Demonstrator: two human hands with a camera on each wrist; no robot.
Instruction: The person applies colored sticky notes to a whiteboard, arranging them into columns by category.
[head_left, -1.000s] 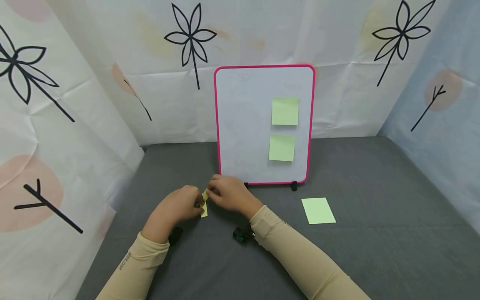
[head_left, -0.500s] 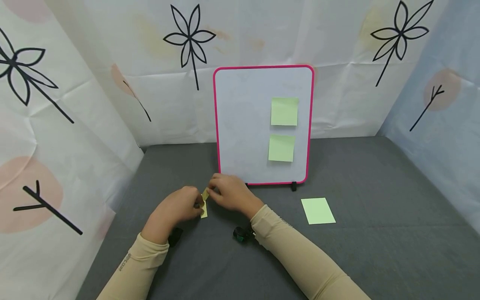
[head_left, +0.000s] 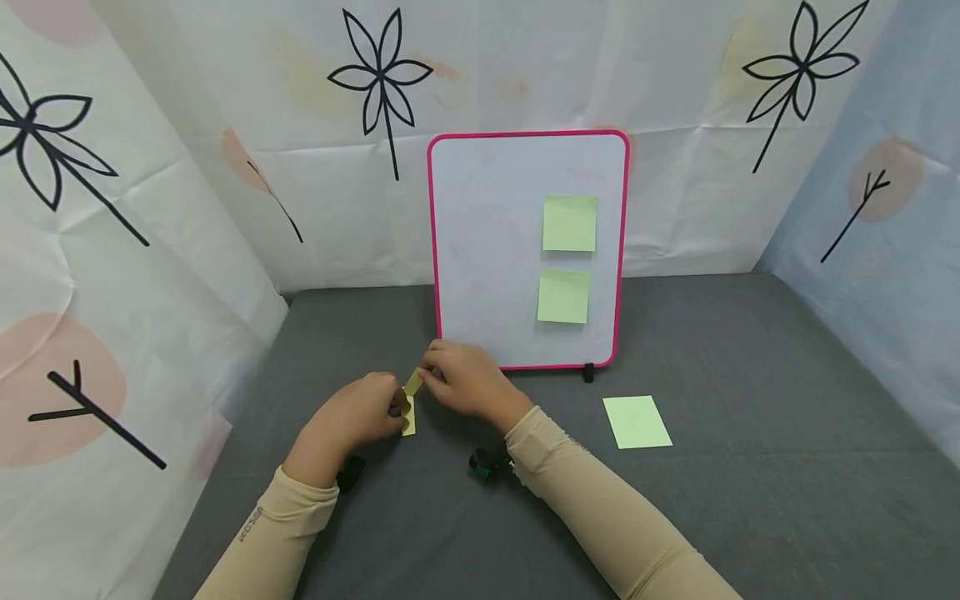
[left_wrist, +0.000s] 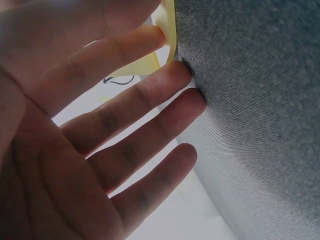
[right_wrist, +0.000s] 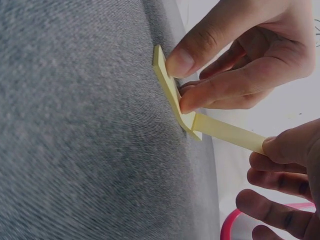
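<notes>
A pad of pale yellow sticky notes (head_left: 409,422) lies on the grey cloth, partly hidden under my left hand (head_left: 352,417). In the right wrist view, the left thumb and forefinger press down on the face of the pad (right_wrist: 169,87). The other left fingers reach out fairly straight in the left wrist view. My right hand (head_left: 468,382) pinches the free end of the top yellow sticky note (right_wrist: 230,133) between thumb and forefinger. That sheet is lifted at a slant, its other end still joined to the pad.
A pink-framed whiteboard (head_left: 487,250) stands behind the hands with two green sticky notes on its right half, one upper (head_left: 570,223), one lower (head_left: 563,297). Another green sticky note (head_left: 637,422) lies on the grey cloth (head_left: 750,500) to the right. Printed fabric walls surround the table.
My right hand has moved slightly up and right, drawing the yellow sheet further up from the pad. The left hand stays in place on the pad.
</notes>
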